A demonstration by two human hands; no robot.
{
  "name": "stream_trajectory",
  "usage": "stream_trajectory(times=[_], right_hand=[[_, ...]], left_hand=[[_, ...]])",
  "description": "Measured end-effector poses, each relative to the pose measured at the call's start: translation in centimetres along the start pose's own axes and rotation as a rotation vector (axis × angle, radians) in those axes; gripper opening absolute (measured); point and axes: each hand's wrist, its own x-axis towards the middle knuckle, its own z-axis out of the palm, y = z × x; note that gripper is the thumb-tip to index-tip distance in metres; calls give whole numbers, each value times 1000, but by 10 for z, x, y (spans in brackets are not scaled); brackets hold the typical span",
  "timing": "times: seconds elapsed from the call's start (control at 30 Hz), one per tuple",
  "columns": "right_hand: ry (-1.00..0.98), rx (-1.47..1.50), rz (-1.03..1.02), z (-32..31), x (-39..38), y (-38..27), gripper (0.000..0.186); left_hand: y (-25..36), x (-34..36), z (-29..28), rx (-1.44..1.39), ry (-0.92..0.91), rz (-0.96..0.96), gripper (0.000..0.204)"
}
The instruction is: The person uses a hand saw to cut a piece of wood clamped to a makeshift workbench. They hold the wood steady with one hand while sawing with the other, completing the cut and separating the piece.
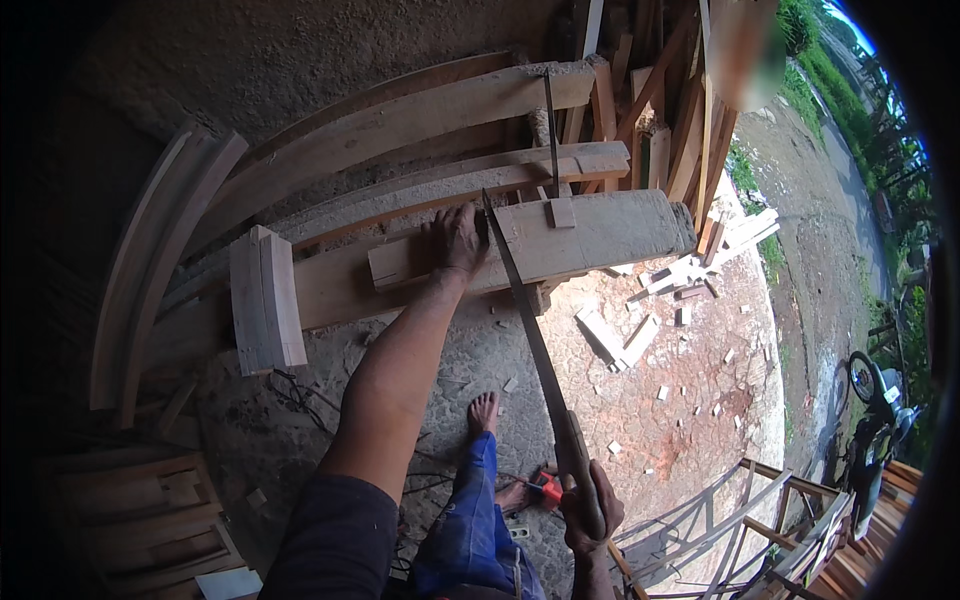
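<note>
My right hand (pixel 590 508) is closed around the handle of a handsaw (pixel 523 300), whose long blade slants up and away to the left. Its tip reaches the top of a thick bench plank (pixel 630 225), right beside my left hand. My left hand (pixel 460 242) presses down on a short wooden board (pixel 400 262) lying on that plank, fingers curled over its far edge. The blade passes close by the board's right end; whether the teeth touch the wood I cannot tell. A small square wood block (pixel 562 212) sits on the plank, right of the blade.
Two upright boards (pixel 268 300) lean against the bench on the left. Behind it run long beams (pixel 400 125). Offcuts (pixel 620 340) litter the floor at right. Near my feet lies a red power tool (pixel 546 488) with cables. A motorbike (pixel 880 400) stands outside, far right.
</note>
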Motion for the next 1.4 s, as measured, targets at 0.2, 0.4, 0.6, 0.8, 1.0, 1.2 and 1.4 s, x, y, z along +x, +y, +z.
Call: stream_trajectory(times=[0.2,0.4,0.6,0.8,1.0,1.2,1.4], right_hand=[[1,166,83,43,81,-18,56],[4,120,-7,58,89,-2,58],[-120,6,139,1,-12,8,61],[22,237,-11,90,148,-10,57],[54,-136,-49,12,-20,21,49],[29,169,13,72,83,7,54],[29,116,-38,71,76,18,54]], left_hand=[[0,2,4,-28,-28,11,19],[-3,0,8,3,43,44,14],[-7,-1,0,7,4,24,14],[9,10,5,26,5,22,16],[-10,1,11,29,58,27,17],[-7,2,18,23,26,49,18],[2,2,8,2,95,45,13]])
